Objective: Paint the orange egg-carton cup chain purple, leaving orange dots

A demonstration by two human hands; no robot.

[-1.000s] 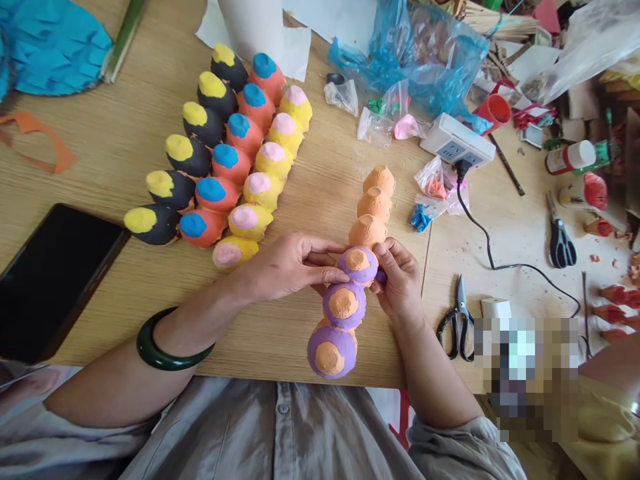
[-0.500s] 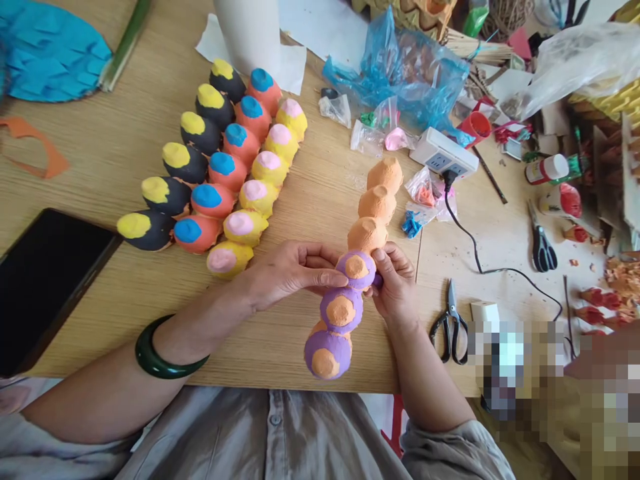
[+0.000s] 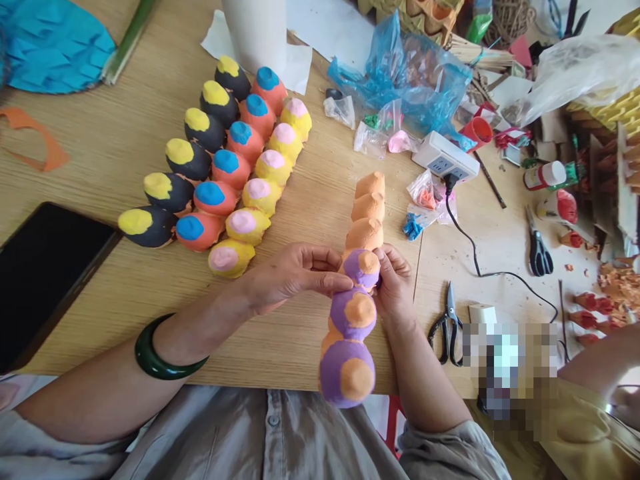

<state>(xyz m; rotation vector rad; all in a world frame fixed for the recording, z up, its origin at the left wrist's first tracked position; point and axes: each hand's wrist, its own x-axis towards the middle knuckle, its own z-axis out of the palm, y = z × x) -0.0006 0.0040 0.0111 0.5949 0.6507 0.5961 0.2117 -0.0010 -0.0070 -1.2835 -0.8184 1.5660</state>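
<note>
An orange strip of joined bumps (image 3: 367, 233) is held up over the table's front part; its three nearer bumps are covered in purple with orange tips left bare. My left hand (image 3: 300, 273) pinches the strip at the nearer purple bumps, thumb on top. My right hand (image 3: 395, 280) grips its right side beside the third purple bump, with its fingers partly hidden behind. To the left lie three rows of coloured bumps: black with yellow tips (image 3: 187, 160), coral with blue tips (image 3: 231, 167) and yellow with pink tips (image 3: 273, 167).
A black tablet (image 3: 50, 273) lies at the left. Scissors (image 3: 447, 323), a power strip (image 3: 445, 157) with a black cord, a blue plastic bag (image 3: 420, 80) and small clay bags are on the right. A white cylinder (image 3: 256, 33) stands at the back. Another person's arm (image 3: 600, 353) shows at right.
The strip has been tilted, its near end coming closer and to the right, with its tips turned rightward. Both hands keep hold of it. The other person's arm shows more.
</note>
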